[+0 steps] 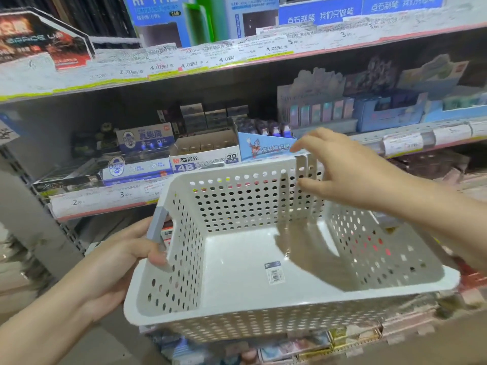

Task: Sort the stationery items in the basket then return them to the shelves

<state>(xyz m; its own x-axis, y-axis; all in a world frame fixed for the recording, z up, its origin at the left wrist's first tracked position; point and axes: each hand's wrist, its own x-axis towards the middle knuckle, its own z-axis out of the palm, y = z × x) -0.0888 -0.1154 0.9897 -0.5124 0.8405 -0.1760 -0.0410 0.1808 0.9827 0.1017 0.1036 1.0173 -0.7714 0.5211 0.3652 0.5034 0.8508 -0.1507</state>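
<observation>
A white perforated plastic basket (245,262) is held up in front of the shelves. Only a small barcode sticker (274,272) lies on its floor. My left hand (131,248) grips the basket's left rim by the grey handle (157,225). My right hand (342,167) hovers above the basket's far right corner with fingers relaxed, holding nothing, close to a blue display box (266,147) of small erasers on the middle shelf.
The middle shelf (105,204) carries eraser boxes, among them a white 4B eraser carton (203,160) and blue-white packs (137,169). Pastel boxed items (369,111) stand to the right. An upper shelf edge (184,64) bears price tags. Card packs (290,346) lie below.
</observation>
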